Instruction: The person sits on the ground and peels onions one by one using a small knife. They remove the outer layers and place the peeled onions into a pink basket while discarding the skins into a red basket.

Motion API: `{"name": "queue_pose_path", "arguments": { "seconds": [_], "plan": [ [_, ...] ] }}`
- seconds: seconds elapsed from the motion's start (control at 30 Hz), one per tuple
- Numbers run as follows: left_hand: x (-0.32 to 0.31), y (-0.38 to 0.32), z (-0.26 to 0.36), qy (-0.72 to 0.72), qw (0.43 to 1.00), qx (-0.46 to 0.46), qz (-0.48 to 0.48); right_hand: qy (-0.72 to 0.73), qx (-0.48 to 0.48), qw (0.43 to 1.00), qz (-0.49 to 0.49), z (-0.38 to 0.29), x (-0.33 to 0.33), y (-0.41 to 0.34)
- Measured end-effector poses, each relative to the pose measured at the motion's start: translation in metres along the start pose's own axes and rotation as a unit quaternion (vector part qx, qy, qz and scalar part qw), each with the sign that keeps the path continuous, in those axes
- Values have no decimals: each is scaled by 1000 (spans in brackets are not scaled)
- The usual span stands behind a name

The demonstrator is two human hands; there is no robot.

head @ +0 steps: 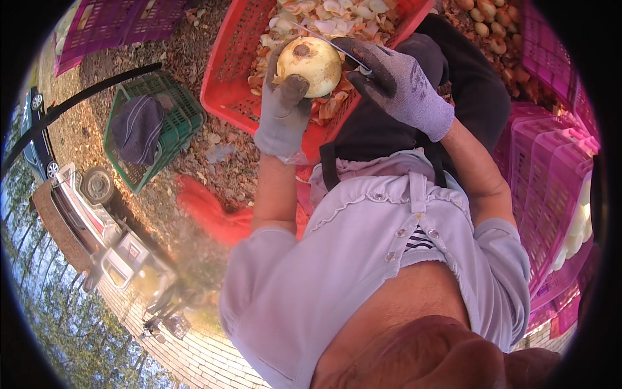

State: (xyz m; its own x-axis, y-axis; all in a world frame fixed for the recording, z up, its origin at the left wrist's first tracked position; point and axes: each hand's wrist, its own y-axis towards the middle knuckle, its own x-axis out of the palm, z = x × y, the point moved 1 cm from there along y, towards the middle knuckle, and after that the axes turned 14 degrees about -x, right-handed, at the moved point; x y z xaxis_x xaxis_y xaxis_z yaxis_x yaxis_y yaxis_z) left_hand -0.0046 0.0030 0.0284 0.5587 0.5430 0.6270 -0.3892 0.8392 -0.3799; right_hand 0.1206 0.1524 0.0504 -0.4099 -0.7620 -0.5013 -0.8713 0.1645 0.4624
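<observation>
A large pale-yellow onion (311, 65) with a brown root end rests in my left hand (287, 104), whose gloved thumb presses its near side. My right hand (396, 80), also in a grey work glove with dark fingers, grips a knife (340, 48). The thin blade points up and left and passes just above and beside the onion's right side; whether it touches the onion I cannot tell. Below both hands stands a red plastic crate (228, 80) holding onion skins and cut scraps (330, 19).
A green crate (182, 109) with a dark cloth (138, 129) on it stands at left. Red netting (218, 214) lies on the leafy ground. Magenta crates (544, 180) stand at right, near a heap of onions (491, 19). My legs are beside the red crate.
</observation>
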Motion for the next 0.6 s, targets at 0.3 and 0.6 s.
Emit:
{"name": "queue_pose_path", "arguments": {
  "seconds": [0.3,0.6],
  "plan": [
    [-3,-2,5,39,997,-59,-7,-95,-34,984,-146,2,-9,-7],
    [-5,-3,3,71,988,-132,26,-109,9,974,-197,5,-9,-8]
  ]
}}
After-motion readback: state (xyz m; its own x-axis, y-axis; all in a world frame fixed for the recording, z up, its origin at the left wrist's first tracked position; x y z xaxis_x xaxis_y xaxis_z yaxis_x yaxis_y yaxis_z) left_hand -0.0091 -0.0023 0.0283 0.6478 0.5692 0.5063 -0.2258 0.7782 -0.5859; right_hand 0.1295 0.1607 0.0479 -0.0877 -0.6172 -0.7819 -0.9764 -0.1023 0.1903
